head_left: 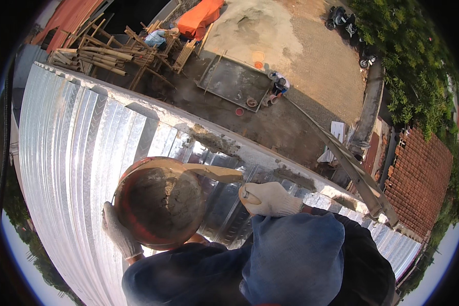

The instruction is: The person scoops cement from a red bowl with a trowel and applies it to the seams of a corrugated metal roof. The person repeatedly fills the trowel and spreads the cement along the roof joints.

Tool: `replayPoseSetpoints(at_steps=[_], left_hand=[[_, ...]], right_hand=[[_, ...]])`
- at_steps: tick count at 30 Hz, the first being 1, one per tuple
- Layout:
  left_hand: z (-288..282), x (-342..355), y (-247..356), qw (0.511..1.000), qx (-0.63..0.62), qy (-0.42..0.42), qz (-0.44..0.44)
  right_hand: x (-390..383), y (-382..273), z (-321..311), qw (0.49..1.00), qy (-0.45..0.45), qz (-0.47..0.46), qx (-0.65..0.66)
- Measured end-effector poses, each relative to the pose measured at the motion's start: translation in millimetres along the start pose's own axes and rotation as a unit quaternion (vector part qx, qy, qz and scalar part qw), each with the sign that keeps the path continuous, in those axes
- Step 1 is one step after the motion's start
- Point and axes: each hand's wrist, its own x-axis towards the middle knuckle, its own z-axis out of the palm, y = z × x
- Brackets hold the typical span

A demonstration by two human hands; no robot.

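The gloved left hand clasps the side of a mortar bowl above the corrugated metal roof, presumably to steady it. The right hand, pointing leftward, is closed round a trowel, its blade meeting the bowl's rim, apparently for easy scooping.

The bowl is red, its mortar grey; left of it an off-white glove, beneath it silvery striped roofing, beyond it an orange tarp.
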Motion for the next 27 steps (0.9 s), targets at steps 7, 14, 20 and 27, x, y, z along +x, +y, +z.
replayPoseSetpoints(at_steps=[7, 14, 20, 27], left_hand=[[-1.6, -0.4, 0.2, 1.000, -0.025, 0.004, -0.004], [4.7, -4.1, 7.6, 1.000, -0.027, 0.001, 0.000], [5.6, -5.1, 8.0, 1.000, -0.028, -0.001, -0.013], [9.3, -6.7, 10.2, 0.999, -0.038, 0.009, -0.006]], right_hand=[[10.8, 7.0, 12.8, 1.000, 0.002, 0.002, 0.031], [14.2, 7.5, 15.8, 1.000, -0.003, 0.010, 0.009], [13.7, 8.9, 16.4, 1.000, 0.002, -0.003, 0.008], [15.8, 11.4, 18.9, 1.000, 0.014, -0.018, -0.002]])
